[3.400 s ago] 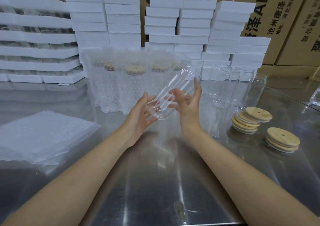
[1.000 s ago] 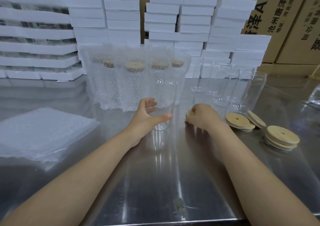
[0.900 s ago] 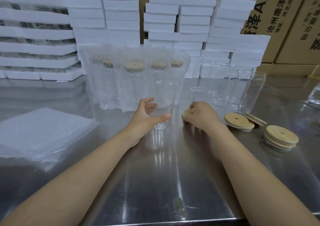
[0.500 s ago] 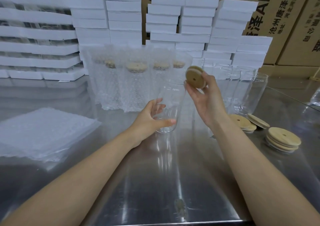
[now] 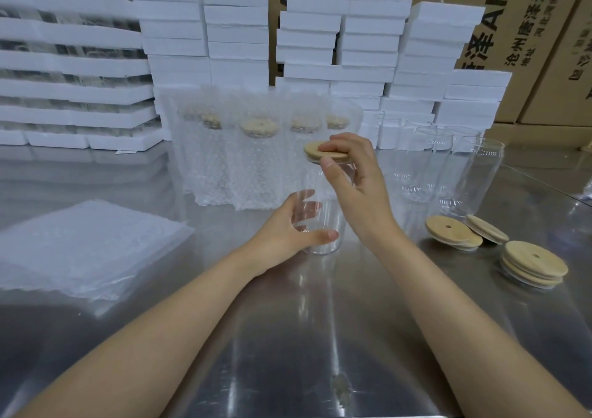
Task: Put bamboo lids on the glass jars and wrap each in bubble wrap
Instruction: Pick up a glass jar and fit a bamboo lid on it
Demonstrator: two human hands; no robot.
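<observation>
On the brushed steel table (image 5: pixel 304 337), smooth and mirror-bright, a clear glass jar (image 5: pixel 323 222) stands upright: tall, straight-walled, thin. The left hand (image 5: pixel 282 235) grips its lower part, fingers curled round the back and the thumb across the front. The right hand (image 5: pixel 355 187) pinches a round bamboo lid (image 5: pixel 315 150) by its edge between thumb and fingers, holding it nearly flat at the jar's mouth; whether it is fully seated cannot be told.

Just behind stand the wrapped jars (image 5: pixel 256 161), in a row in knobbly, milky bubble wrap; four tan lids show through. To their right are the bare jars (image 5: pixel 477 174), at least three, their outlines overlapping.

The loose lids (image 5: pixel 448 229) lie on the right: pale wooden discs, each with a small centre hole. Three lie in a loose heap, one of them leaning, and about four more sit stacked nearer the edge.

A flat pile of bubble wrap sheets (image 5: pixel 86 244) lies on the left. White foam blocks (image 5: pixel 371 42), grainy and rectangular, are piled in columns at the back, with wide foam trays (image 5: pixel 70 90) layered at far left. Brown cardboard boxes (image 5: pixel 525 17) behind carry large black "AH" and smaller Chinese print beginning 沧州.
</observation>
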